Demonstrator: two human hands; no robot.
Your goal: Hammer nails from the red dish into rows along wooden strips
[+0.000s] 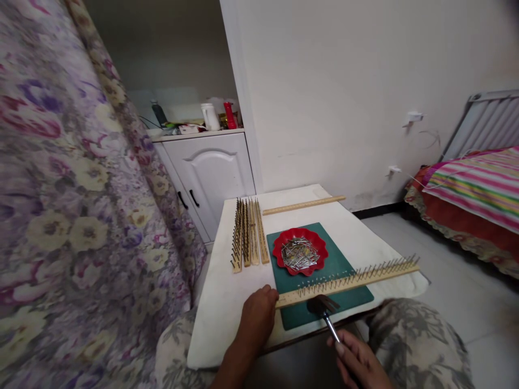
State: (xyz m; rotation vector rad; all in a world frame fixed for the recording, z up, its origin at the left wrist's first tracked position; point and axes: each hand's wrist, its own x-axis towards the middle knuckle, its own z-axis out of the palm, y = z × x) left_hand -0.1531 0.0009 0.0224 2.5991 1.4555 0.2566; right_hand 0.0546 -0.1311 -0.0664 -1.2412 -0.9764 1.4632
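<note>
A long wooden strip (377, 278) with rows of nails standing in it lies across the front of the table. My left hand (259, 310) is closed around its left end, where the wood bears no upright nails. In my right hand (357, 356) is a claw hammer (324, 308), gripped by its handle. The hammer's dark head rests low in front of the strip, over the green mat (344, 302). Behind the strip, a red scalloped bowl (278, 248) full of loose nails sits on the mat.
Several nail-studded wooden strips (249, 237) lie side by side at the table's left. Another wooden strip (304, 205) lies along the far edge of the white-covered table (219, 313). A floral curtain (101, 205) hangs at left; a bed (478, 200) stands at right.
</note>
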